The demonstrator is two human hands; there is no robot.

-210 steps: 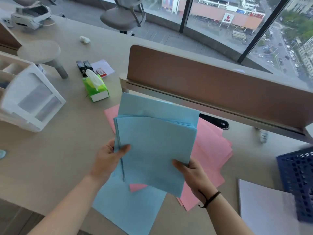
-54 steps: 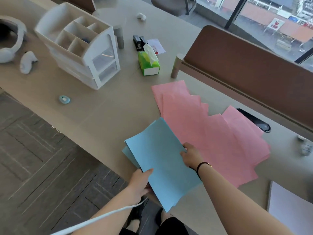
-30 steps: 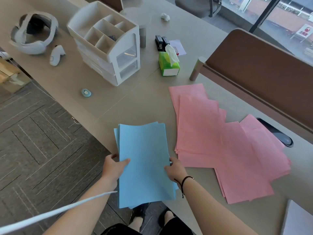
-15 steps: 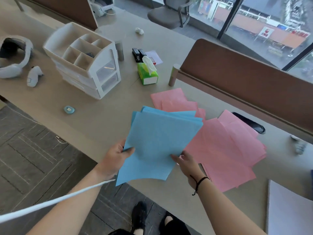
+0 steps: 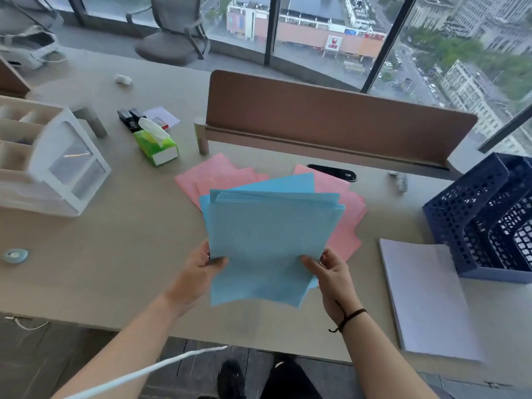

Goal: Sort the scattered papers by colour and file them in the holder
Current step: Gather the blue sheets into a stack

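A stack of blue papers [image 5: 267, 234] is held up above the desk, its sheets slightly fanned at the top. My left hand [image 5: 198, 272] grips its lower left edge, thumb on the front. My right hand [image 5: 331, 275] grips the lower right edge. Behind the stack, pink papers [image 5: 218, 174] lie spread on the desk, partly hidden by the blue sheets. A dark blue perforated file holder [image 5: 483, 223] stands at the right edge of the desk. A pile of white papers [image 5: 426, 298] lies flat in front of the holder.
A white drawer organiser [image 5: 54, 165] stands at the left, a green tissue box [image 5: 157, 145] and black staplers [image 5: 129, 119] behind it. A brown divider panel [image 5: 331, 122] runs across the back. A small round blue object [image 5: 15, 255] lies near the left front edge.
Both hands lifted the blue stack from the desk's front edge and turned it upright in front of the pink sheets. The view swung right, bringing the file holder into sight.
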